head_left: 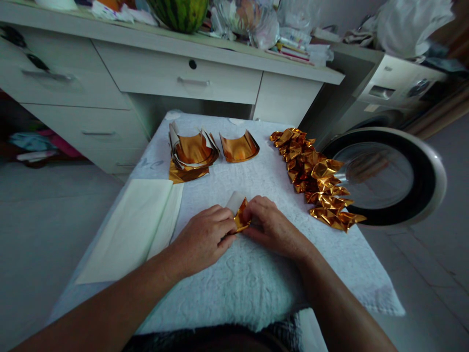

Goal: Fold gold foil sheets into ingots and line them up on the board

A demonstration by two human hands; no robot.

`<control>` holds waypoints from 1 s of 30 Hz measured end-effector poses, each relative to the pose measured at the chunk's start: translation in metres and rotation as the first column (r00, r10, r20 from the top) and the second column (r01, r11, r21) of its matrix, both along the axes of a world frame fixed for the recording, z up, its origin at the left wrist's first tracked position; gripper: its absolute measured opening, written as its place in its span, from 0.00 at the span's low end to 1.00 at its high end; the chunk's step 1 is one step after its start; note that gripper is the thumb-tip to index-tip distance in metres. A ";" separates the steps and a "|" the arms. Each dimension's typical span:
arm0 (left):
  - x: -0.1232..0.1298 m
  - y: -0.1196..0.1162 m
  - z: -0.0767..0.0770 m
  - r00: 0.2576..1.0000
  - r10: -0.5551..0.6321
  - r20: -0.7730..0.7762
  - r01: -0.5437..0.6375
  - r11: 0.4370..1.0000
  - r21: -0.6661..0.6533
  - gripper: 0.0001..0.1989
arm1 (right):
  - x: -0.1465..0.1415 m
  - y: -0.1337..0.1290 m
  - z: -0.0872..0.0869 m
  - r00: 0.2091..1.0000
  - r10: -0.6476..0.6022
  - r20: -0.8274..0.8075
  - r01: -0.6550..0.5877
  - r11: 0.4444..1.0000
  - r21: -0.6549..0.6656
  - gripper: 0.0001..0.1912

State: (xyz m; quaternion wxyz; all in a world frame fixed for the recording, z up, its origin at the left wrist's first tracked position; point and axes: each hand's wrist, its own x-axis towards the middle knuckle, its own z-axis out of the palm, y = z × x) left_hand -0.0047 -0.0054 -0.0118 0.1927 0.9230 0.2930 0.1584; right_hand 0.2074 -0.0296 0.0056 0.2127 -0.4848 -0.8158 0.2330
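At the frame's centre, the left hand (207, 237) and right hand (273, 227) pinched a gold foil piece (241, 218), seemingly part-shaped, while folded foil pieces (319, 182) lay apparently finished at right and curved foil sheets (196, 149) remained unworked upper left of centre.

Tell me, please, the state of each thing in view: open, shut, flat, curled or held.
Gold foil: bent, held
Left hand: closed on gold foil
Right hand: closed on gold foil
Foil stack: curled
Single foil sheet: curled
Foil twists: crumpled, overlapping
White paper: lying flat
Washer door: open
Drawers: shut
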 end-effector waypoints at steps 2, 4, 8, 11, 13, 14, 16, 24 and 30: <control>0.000 0.000 0.000 1.000 0.000 -0.009 0.000 1.000 -0.003 0.04 | 0.000 0.000 0.000 0.998 -0.039 -0.046 0.039 0.999 -0.011 0.09; 0.000 0.000 0.001 1.000 0.000 -0.014 0.000 1.000 -0.008 0.04 | 0.001 0.001 0.000 0.997 -0.050 -0.063 0.049 0.999 -0.018 0.12; 0.000 -0.001 0.001 1.000 0.003 -0.010 -0.003 1.000 -0.015 0.05 | 0.002 0.002 -0.002 1.000 -0.005 0.002 0.005 1.000 -0.005 0.07; 0.000 -0.002 0.001 0.999 0.035 -0.014 -0.035 0.999 -0.017 0.05 | 0.003 0.001 -0.003 1.000 0.013 0.014 -0.014 1.000 0.015 0.07; 0.000 -0.002 0.002 0.998 0.069 -0.016 -0.069 0.997 -0.021 0.05 | 0.003 0.000 -0.003 1.000 0.019 0.005 -0.019 1.000 0.016 0.07; 0.000 -0.002 0.002 0.996 0.083 -0.020 -0.084 0.996 -0.026 0.05 | 0.002 0.000 -0.003 1.000 0.023 0.001 -0.023 1.000 0.011 0.06; 0.001 -0.002 0.003 0.994 0.103 -0.031 -0.104 0.994 -0.041 0.06 | 0.000 -0.001 -0.002 1.000 0.025 -0.004 -0.025 1.000 -0.004 0.04; -0.001 -0.002 0.006 0.981 0.191 0.010 -0.186 0.965 -0.183 0.03 | -0.008 -0.002 -0.002 0.999 -0.052 0.011 0.052 0.996 -0.067 0.04; -0.005 -0.002 0.006 0.978 0.207 0.011 -0.198 0.949 -0.245 0.04 | -0.011 -0.001 -0.004 0.999 -0.051 0.013 0.052 0.998 -0.045 0.05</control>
